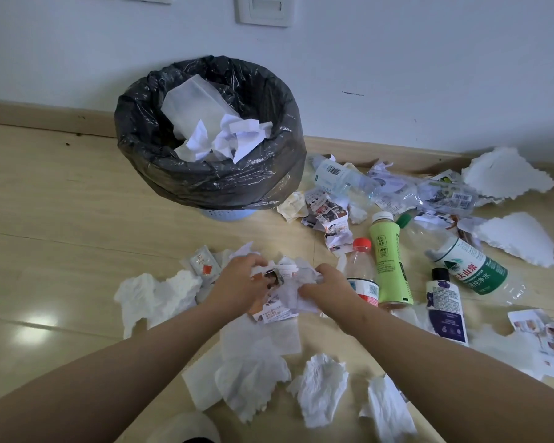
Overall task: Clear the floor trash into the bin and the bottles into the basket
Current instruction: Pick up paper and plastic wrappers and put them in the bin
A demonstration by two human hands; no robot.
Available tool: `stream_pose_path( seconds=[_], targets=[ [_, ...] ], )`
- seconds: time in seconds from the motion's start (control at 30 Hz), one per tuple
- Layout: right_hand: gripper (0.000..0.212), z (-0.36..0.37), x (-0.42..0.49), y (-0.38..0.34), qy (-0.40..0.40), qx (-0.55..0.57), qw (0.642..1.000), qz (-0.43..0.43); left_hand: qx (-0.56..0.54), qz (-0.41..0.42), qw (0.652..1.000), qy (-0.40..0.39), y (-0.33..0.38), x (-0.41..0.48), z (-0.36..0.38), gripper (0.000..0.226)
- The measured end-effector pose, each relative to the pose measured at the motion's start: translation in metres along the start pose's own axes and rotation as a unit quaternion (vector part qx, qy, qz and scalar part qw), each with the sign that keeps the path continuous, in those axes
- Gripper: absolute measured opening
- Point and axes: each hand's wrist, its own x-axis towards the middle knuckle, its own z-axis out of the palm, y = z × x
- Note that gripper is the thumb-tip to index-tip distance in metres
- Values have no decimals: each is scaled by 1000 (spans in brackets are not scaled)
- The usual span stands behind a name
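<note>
Over wooden floor [61, 219], left hand [240, 282] and right hand [328, 287] reach forward, fingers [323, 270] apparently curled round crumpled paper [288, 282].

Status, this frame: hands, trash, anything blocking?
Left grip and right grip both clutching crumpled paper wad. Lined bin ahead, part-filled. Bottles right of wad, no basket visible.

The bin [211, 187] is being backed by the wall [397, 59], and crumpled paper [237, 135] is being held inside it. In front of the bin, on the floor [61, 203], a wad of paper [285, 282] is being gripped between the left hand [240, 279] and the right hand [330, 282]. The hands are being flanked on the right by bottles [389, 260], with tissues [250, 375] nearer the person.
</note>
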Motion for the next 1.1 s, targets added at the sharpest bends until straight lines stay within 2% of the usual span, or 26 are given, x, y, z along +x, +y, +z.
stream_pose_path(
  seconds=[0.07,0.1,0.23,0.3,0.37,0.43,0.5,0.6,0.73,0.83,0.87,0.93,1.0,1.1],
  targets=[
    [25,-1,2,5,12,-24,1000,0,135,58,989,9,-14,12,-5,38],
    [29,-2,2,7,15,-32,999,1,187,52,981,-15,-20,16,-8,43],
    [23,-3,1,14,2,-64,998,17,280,-19,940,-196,-38,20,-12,64],
    [22,-3,1,15,-4,-83,996,24,347,-1,909,-230,-44,15,-11,67],
    [28,-3,1,16,-12,-103,994,33,374,16,899,-228,-45,9,-8,62],
    [34,-2,1,15,-17,-111,993,36,351,27,907,-230,-39,5,-8,55],
    [36,-2,1,14,-17,-111,993,33,291,24,931,-219,-31,4,-11,48],
    [37,-4,1,14,-19,-108,994,28,251,2,952,-174,-25,5,-17,35],
    [30,-7,1,14,-9,-91,996,21,255,1,966,-53,-23,2,-18,29],
    [29,-8,1,11,9,-57,998,8,167,42,985,9,-14,2,-16,17],
    [32,-9,2,9,18,-40,999,2,112,38,993,8,-7,1,-15,14],
    [37,-7,3,4,36,1,999,-2,-19,15,1000,-14,9,-1,-12,22],
    [36,-5,3,-5,39,53,998,7,-129,-15,991,-44,22,-4,-6,33],
    [25,-3,0,-19,12,137,990,23,-127,-27,991,-38,29,-5,2,34]
  ],
)
